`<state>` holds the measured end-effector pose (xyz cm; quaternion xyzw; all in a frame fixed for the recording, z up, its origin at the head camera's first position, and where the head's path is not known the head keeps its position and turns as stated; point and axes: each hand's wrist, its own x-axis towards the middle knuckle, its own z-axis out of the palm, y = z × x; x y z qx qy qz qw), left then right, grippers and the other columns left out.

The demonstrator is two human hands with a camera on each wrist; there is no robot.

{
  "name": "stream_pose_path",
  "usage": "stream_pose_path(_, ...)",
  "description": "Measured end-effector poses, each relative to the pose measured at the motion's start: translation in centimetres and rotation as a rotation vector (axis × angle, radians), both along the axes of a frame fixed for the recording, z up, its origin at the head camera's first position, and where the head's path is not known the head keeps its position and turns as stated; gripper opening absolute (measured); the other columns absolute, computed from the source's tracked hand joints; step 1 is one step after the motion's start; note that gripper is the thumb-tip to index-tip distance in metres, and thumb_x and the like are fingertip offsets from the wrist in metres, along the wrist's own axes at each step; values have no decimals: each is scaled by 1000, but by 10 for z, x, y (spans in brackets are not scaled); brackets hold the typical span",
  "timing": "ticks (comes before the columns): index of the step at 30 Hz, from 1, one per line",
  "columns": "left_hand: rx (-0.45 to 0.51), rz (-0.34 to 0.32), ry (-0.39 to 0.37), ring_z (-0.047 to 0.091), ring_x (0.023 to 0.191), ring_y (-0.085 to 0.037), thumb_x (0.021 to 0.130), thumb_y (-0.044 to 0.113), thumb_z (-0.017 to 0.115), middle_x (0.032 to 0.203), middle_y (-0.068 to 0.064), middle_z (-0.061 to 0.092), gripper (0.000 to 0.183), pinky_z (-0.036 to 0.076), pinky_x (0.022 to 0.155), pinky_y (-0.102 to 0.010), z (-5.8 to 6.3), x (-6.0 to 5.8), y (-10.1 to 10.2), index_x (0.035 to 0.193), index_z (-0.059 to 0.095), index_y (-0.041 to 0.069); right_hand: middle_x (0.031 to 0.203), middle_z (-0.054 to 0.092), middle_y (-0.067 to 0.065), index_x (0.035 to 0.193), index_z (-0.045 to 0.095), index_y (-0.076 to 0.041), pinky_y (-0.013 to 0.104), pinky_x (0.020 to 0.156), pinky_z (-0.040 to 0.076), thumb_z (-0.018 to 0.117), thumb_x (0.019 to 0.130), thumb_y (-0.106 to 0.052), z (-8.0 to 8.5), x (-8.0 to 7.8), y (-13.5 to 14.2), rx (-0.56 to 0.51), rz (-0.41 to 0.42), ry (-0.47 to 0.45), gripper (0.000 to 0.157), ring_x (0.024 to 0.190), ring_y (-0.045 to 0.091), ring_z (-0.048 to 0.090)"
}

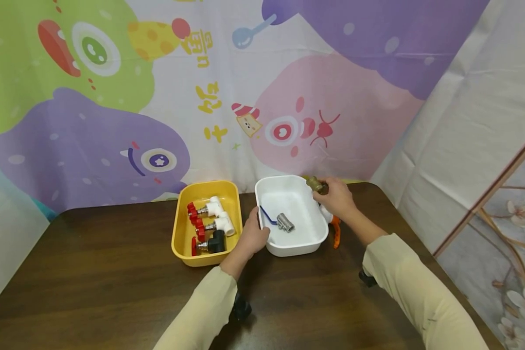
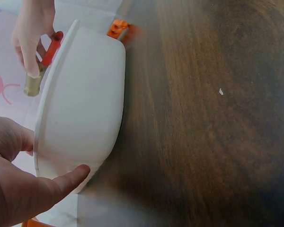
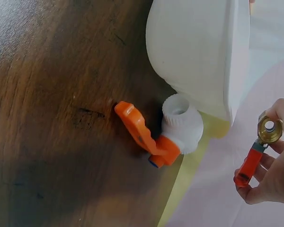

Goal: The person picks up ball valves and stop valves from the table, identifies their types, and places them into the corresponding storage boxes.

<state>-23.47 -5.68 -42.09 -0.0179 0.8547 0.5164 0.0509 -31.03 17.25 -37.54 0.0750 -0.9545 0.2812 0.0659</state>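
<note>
My left hand (image 1: pixel 253 234) pinches the left rim of a white plastic tray (image 1: pixel 295 250); in the left wrist view its thumb lies along the outer wall. Inside the tray lies a silver metal ball valve (image 1: pixel 285 222) with a blue lever. Over the tray's far right corner, my right hand (image 1: pixel 339 197) holds a brass ball valve (image 1: pixel 315 183). The right wrist view shows that valve's red lever (image 3: pixel 249 165) between the fingers and its round open end. A white plastic ball valve (image 3: pixel 182 124) with an orange lever (image 3: pixel 135 125) rests on the table, right of the tray.
To the left stands a yellow tray (image 1: pixel 177 233) containing two white valves (image 1: pixel 224 223) and a black valve (image 1: pixel 216 242), all with red handles. Both trays are on a dark wooden table (image 1: pixel 113 277). A patterned cloth (image 1: pixel 227 155) hangs behind the table.
</note>
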Motion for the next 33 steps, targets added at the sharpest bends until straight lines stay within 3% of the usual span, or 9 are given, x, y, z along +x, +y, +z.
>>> stream_pose_path(17, -5, 0, -4, 37, 133, -35, 91, 9, 48, 148, -25, 29, 65, 36, 106, -49, 1, 1, -1, 148, 16, 2, 116, 57, 18, 126, 56, -2, 44, 77, 44, 63, 82, -27, -1, -2, -25, 15, 19, 17, 51, 98, 28, 52)
stream_pose_path(27, -2, 4, 6, 36, 133, -36, 90, 8, 49, 147, -26, 30, 66, 35, 107, -50, -1, 1, -1, 148, 17, 1, 120, 57, 18, 127, 56, -3, 52, 88, 43, 64, 82, -27, 0, -3, -37, 23, 29, 1, 51, 107, 31, 52)
stream_pose_path(33, 4, 2, 8, 36, 134, -35, 90, 7, 48, 147, -26, 30, 66, 34, 108, -49, 1, 1, -1, 147, 17, 0, 121, 57, 17, 126, 57, -5, 53, 87, 42, 64, 82, -27, -1, -3, -43, 8, 44, 14, 49, 108, 31, 53)
